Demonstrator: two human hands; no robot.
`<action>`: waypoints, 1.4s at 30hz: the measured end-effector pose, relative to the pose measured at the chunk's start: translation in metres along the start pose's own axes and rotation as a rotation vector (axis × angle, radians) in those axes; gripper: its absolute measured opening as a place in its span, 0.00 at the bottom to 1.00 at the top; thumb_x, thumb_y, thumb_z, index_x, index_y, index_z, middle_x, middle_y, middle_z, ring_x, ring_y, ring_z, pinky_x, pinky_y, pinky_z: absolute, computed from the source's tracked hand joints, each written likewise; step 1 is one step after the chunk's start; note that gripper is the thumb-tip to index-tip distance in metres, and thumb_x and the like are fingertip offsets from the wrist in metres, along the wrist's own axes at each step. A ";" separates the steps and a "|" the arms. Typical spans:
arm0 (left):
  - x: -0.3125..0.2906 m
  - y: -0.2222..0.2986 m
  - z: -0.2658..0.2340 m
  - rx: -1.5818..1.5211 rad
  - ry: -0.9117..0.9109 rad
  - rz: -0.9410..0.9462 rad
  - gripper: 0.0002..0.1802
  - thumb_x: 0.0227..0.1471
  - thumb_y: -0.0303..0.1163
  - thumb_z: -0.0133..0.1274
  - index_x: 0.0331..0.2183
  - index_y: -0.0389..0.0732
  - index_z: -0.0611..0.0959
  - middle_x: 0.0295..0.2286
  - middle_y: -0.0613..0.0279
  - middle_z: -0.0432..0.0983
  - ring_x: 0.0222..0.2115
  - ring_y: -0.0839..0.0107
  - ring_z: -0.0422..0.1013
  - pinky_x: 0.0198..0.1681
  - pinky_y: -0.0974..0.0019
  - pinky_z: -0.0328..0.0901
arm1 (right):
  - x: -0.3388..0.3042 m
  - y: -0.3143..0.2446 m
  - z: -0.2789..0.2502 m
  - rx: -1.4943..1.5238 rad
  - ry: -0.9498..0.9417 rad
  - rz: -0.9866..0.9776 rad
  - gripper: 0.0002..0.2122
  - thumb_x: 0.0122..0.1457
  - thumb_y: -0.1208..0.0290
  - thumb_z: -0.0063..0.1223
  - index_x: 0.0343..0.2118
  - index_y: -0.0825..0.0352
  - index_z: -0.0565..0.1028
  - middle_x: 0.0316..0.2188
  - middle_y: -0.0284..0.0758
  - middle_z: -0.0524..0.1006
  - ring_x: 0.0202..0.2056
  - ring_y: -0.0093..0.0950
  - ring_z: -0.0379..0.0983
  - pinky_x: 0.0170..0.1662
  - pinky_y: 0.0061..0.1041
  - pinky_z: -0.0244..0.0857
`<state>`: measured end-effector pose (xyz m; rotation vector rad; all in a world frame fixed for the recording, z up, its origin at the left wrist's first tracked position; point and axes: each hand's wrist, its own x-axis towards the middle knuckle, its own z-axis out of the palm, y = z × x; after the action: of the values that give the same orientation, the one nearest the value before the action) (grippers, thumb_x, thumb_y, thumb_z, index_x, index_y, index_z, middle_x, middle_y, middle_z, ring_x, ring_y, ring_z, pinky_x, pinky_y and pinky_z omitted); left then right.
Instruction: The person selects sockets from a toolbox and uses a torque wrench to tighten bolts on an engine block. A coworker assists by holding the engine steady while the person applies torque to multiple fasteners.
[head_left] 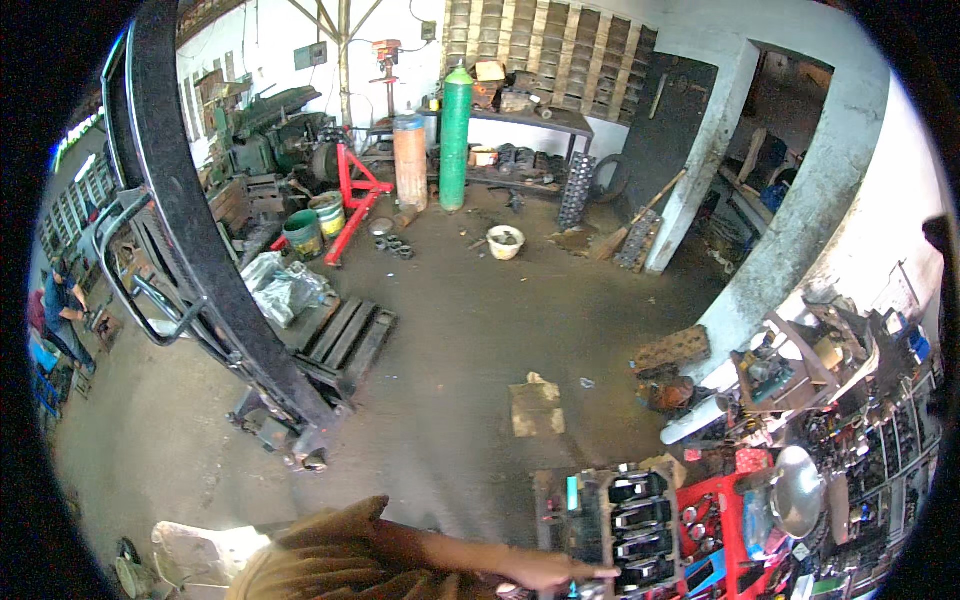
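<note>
My left arm, in a brown sleeve, reaches across the lower edge toward the right. My left hand [548,570] is at an engine block [606,500] with a row of dark crankshaft bearing caps [640,520]. One finger stretches out to the near part of the block and seems to touch it. The other fingers are hard to make out, and I see nothing held in the hand. A small teal patch [573,493] shows on the block's left side. My right hand is not in view.
Right of the block stand a red tool tray [735,515] and a round metal dish [797,492], beside cluttered parts. Flattened cardboard [537,408] lies on the floor. A black lift mast [210,220] rises at left; gas cylinders [456,140] stand behind. A person [65,310] bends far left.
</note>
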<state>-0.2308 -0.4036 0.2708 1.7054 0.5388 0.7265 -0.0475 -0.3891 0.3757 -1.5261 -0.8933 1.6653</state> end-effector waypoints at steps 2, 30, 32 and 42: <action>-0.065 -0.047 -0.014 0.219 0.191 -0.028 0.32 0.57 0.33 0.48 0.60 0.47 0.57 0.29 0.48 0.75 0.23 0.64 0.70 0.30 0.57 0.67 | -0.022 -0.003 0.008 -0.020 0.014 0.001 0.18 0.57 0.61 0.58 0.42 0.72 0.74 0.30 0.37 0.78 0.31 0.30 0.74 0.34 0.32 0.67; -0.276 -0.157 -0.116 0.104 0.435 -1.361 0.10 0.57 0.38 0.49 0.37 0.44 0.78 0.25 0.60 0.74 0.24 0.71 0.71 0.21 0.63 0.68 | -0.220 0.503 -0.122 -0.221 0.966 0.864 0.13 0.51 0.63 0.55 0.29 0.70 0.79 0.23 0.40 0.79 0.26 0.34 0.79 0.28 0.36 0.73; -0.222 -0.148 -0.086 0.110 0.515 -1.242 0.10 0.56 0.38 0.51 0.39 0.46 0.77 0.24 0.64 0.73 0.22 0.72 0.70 0.17 0.62 0.65 | -0.191 0.509 -0.131 -0.228 0.988 0.844 0.16 0.50 0.62 0.55 0.33 0.74 0.77 0.30 0.48 0.79 0.34 0.41 0.79 0.37 0.41 0.72; -0.104 -0.122 0.139 -0.009 0.070 -1.324 0.20 0.51 0.30 0.56 0.48 0.41 0.75 0.31 0.66 0.72 0.31 0.73 0.70 0.34 0.68 0.68 | 0.120 0.528 -0.224 -0.145 1.037 0.263 0.12 0.57 0.65 0.50 0.37 0.68 0.66 0.28 0.53 0.75 0.33 0.56 0.72 0.36 0.49 0.65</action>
<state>-0.2029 -0.5397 0.1110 0.9582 1.4731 -0.1866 0.1457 -0.5537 -0.1520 -2.3065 -0.2442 0.7274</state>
